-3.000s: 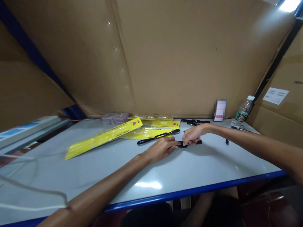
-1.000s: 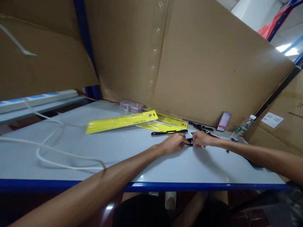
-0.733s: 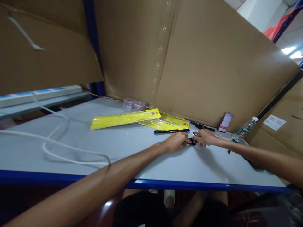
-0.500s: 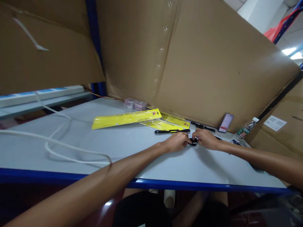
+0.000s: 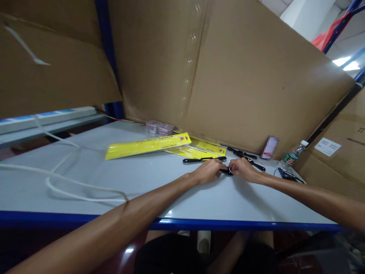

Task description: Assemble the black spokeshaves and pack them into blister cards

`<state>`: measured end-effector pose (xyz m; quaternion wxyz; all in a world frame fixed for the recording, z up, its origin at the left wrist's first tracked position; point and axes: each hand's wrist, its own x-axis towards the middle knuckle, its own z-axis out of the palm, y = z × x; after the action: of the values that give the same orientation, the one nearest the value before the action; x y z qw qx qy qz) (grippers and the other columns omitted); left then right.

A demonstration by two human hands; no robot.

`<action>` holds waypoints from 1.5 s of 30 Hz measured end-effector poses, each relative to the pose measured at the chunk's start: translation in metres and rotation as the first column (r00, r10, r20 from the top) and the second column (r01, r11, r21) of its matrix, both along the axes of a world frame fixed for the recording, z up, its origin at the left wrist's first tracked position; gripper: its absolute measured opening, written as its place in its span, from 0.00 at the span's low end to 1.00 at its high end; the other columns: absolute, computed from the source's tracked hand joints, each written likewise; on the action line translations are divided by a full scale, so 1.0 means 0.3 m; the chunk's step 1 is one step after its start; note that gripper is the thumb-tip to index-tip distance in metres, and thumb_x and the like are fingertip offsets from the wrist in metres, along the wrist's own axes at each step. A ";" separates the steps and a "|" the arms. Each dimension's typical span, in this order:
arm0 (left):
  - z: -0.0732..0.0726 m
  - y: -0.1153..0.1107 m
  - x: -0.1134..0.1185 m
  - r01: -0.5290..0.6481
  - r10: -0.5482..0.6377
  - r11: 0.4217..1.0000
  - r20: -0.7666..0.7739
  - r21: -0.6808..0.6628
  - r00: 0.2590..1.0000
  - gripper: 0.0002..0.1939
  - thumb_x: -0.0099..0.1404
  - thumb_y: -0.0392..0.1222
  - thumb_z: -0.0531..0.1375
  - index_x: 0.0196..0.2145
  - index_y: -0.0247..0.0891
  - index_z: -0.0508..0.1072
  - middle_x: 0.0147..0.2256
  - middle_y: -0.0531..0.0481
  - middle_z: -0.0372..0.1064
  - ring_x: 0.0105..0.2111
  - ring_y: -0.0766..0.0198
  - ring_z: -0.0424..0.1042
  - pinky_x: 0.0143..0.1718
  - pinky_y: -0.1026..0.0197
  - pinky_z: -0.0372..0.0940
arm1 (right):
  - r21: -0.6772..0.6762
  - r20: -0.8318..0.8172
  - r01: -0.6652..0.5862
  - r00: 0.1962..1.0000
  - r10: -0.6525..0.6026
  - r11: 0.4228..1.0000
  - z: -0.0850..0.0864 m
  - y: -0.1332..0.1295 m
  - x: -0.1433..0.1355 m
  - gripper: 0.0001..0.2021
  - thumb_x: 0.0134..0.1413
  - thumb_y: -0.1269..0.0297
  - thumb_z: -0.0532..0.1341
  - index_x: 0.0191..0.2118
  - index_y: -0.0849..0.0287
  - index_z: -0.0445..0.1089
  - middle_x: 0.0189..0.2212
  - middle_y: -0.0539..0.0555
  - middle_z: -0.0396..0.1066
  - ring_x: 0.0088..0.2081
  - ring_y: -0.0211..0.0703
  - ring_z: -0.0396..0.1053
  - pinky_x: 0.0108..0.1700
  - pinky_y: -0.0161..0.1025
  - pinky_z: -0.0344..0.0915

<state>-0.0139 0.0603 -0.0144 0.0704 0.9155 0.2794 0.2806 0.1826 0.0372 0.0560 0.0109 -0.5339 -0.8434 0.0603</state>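
My left hand (image 5: 209, 171) is closed on a small black piece (image 5: 227, 171) above the grey table (image 5: 159, 190). Fingers pinched together, my right hand (image 5: 242, 169) meets the other end of that piece; whether something tiny sits in its fingertips is too small to tell. Just behind my left hand lies a long black strip-like part (image 5: 196, 160) with a slot. More black parts (image 5: 242, 153) rest behind my right hand, one (image 5: 258, 165) reaching out beside it. Yellow printed packages (image 5: 148, 145) overlap on the table to the left.
Clear plastic boxes (image 5: 159, 128) sit by the cardboard wall (image 5: 242, 76). On the right are a phone (image 5: 269, 147), a water bottle (image 5: 293, 155) and a dark flat object (image 5: 287, 175). A white cable (image 5: 82, 184) loops over the left of the table.
The view has shifted slightly, so most things appear a little further left. My right hand is a bit more closed, and more of the black part beyond it shows.
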 end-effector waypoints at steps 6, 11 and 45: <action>-0.003 -0.003 0.000 -0.043 0.043 0.999 0.011 -0.018 0.999 0.18 0.61 0.26 0.58 0.47 0.38 0.75 0.42 0.44 0.75 0.41 0.55 0.75 0.42 0.58 0.68 | 0.083 0.099 -0.284 0.956 0.276 0.955 0.014 -0.010 0.024 0.10 0.58 0.79 0.57 0.39 0.62 0.75 0.37 0.57 0.78 0.35 0.42 0.72 0.38 0.35 0.60; -0.017 0.009 -0.002 -0.024 0.024 1.000 0.000 0.009 1.000 0.21 0.62 0.26 0.57 0.48 0.42 0.78 0.41 0.45 0.75 0.42 0.54 0.75 0.44 0.58 0.68 | 0.085 0.169 -0.393 0.911 0.375 0.916 0.018 0.010 0.026 0.11 0.58 0.80 0.56 0.35 0.62 0.75 0.35 0.56 0.76 0.35 0.41 0.70 0.37 0.35 0.58; -0.016 0.017 -0.001 0.018 -0.018 1.000 0.037 0.007 0.999 0.20 0.61 0.25 0.60 0.45 0.42 0.83 0.41 0.45 0.80 0.41 0.57 0.78 0.46 0.60 0.68 | 0.043 0.442 -0.497 0.787 0.429 0.867 0.017 0.018 -0.015 0.12 0.59 0.80 0.57 0.43 0.66 0.76 0.38 0.62 0.77 0.43 0.48 0.73 0.44 0.39 0.63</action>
<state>-0.0142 0.0656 -0.0191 0.0752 0.9129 0.2689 0.2978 0.1781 0.0427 0.0611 -0.1432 -0.3078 -0.9328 -0.1213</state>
